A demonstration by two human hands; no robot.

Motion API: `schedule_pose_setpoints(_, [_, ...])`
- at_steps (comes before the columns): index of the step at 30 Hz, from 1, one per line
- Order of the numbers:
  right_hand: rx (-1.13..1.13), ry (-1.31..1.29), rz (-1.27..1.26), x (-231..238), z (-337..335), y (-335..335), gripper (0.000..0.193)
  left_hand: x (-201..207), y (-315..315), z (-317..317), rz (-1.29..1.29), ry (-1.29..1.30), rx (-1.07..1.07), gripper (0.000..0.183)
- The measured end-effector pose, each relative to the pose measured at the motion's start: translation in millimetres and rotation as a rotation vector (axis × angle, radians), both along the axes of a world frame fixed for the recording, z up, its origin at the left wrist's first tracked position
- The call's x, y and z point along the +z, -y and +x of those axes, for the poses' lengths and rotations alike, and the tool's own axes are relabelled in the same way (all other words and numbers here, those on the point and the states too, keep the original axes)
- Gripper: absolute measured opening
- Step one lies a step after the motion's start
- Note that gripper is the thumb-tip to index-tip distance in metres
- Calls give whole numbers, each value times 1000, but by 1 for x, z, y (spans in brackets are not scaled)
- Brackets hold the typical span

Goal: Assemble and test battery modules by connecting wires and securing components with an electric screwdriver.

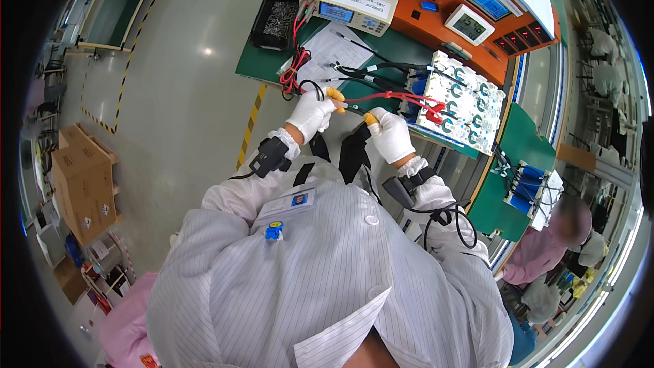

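My left hand [315, 112], in a white glove with yellow fingertips, is closed near the end of a red cable [381, 96]. That cable runs right to a battery pack [470, 105] with a white top, blue cells and green rings. A short dark cable [354, 108] bridges the gap between my hands. The yellow-tipped fingers of my right hand [392, 136] are pinched at its right end, partly hiding the grip. Several black cables [368, 71] from the pack lie just beyond. Coiled red test leads [293, 72] hang from a tester [347, 3] beside my left hand.
Two black bins [276, 19] of metal parts stand by the tester on the green bench [257, 61]. Beyond the pack is an orange instrument cabinet [436, 10]. At right, a second battery pack [531, 187] sits near a person in pink [538, 252]. Cartons [83, 184] stand at left.
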State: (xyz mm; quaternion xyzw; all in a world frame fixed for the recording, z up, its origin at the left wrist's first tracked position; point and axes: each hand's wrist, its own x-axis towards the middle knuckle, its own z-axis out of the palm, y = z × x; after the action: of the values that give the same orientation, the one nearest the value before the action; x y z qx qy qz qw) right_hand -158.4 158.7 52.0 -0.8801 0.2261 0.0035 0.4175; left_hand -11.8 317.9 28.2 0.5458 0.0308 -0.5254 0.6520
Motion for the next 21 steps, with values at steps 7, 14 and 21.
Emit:
schedule_pose_setpoints(7, [84, -37, -57, 0, 4, -2, 13, -2, 0, 0, 3, 34, -107, 10])
schedule_pose_setpoints(14, [180, -45, -72, 4, 7, -4, 15, 0, 1, -7, 43, 149, -221, 11])
schedule_pose_setpoints(21, [177, -8, -99, 0, 4, -6, 14, 4, 7, -20, 9, 177, -199, 8])
